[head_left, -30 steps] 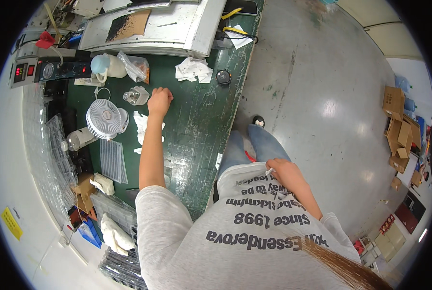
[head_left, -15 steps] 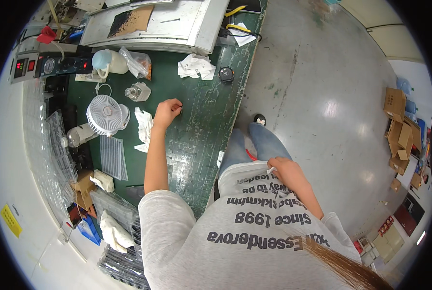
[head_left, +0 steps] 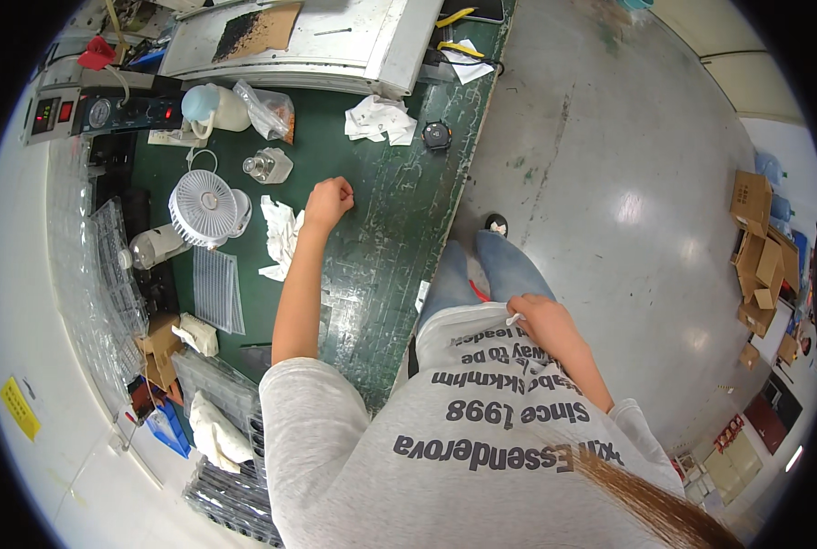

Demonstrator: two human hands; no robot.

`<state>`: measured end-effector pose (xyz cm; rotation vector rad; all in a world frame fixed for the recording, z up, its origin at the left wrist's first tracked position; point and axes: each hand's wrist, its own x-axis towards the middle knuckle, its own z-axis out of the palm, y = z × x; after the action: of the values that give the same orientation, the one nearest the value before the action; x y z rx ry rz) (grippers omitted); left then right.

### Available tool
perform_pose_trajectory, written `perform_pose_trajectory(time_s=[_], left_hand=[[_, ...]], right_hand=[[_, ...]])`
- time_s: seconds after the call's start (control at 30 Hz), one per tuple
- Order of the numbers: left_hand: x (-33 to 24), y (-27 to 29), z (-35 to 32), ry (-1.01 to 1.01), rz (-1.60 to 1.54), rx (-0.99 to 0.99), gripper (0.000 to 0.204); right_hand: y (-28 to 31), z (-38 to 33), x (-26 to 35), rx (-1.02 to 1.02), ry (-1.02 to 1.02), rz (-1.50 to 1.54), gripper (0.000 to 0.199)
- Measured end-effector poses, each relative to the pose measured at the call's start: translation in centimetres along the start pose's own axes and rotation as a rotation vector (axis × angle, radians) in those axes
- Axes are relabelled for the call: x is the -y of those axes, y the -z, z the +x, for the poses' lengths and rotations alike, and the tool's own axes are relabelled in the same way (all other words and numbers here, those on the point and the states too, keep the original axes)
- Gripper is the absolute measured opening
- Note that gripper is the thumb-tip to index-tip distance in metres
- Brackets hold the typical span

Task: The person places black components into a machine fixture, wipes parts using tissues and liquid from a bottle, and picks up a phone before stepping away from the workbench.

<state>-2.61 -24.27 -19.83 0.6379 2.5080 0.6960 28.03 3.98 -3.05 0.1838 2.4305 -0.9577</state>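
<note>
My left hand (head_left: pixel 328 199) is balled into a fist just above the green worktable (head_left: pixel 381 238), arm stretched out over it. I cannot see anything inside the fist. A crumpled white cloth (head_left: pixel 280 236) lies right beside the wrist, and a small white desk fan (head_left: pixel 205 206) stands further left. A clear packet holding a small bottle (head_left: pixel 267 165) lies beyond the fist. My right hand (head_left: pixel 541 316) rests at the hem of my grey shirt, fingers pinched on a small white piece (head_left: pixel 516 319).
Crumpled white paper (head_left: pixel 379 119) and a round black object (head_left: pixel 437 135) lie near the table's far right edge. A white grille (head_left: pixel 215 288), a pale jug (head_left: pixel 209 105) and a grey machine (head_left: pixel 317 37) crowd the table. Cardboard boxes (head_left: pixel 761 265) sit on the grey floor at right.
My left fist has drawn back from beside the clear packet toward me and to the right. The right hand has stayed at the shirt hem.
</note>
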Motion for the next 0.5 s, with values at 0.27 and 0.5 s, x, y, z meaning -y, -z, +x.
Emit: perform_pose_trajectory(time_s=[0.27,0.5], left_hand=[[0.4,-0.3,-0.7,0.189,-0.293,0.067,0.011],[1.6,-0.4,-3.2,0.303,-0.739,-0.103,0.008]], right_hand=[[0.1,-0.4,-0.1,-0.006,-0.012,0.010,0.021],[1.0,-0.3,-0.6,-0.020,-0.028,-0.022,0.017]])
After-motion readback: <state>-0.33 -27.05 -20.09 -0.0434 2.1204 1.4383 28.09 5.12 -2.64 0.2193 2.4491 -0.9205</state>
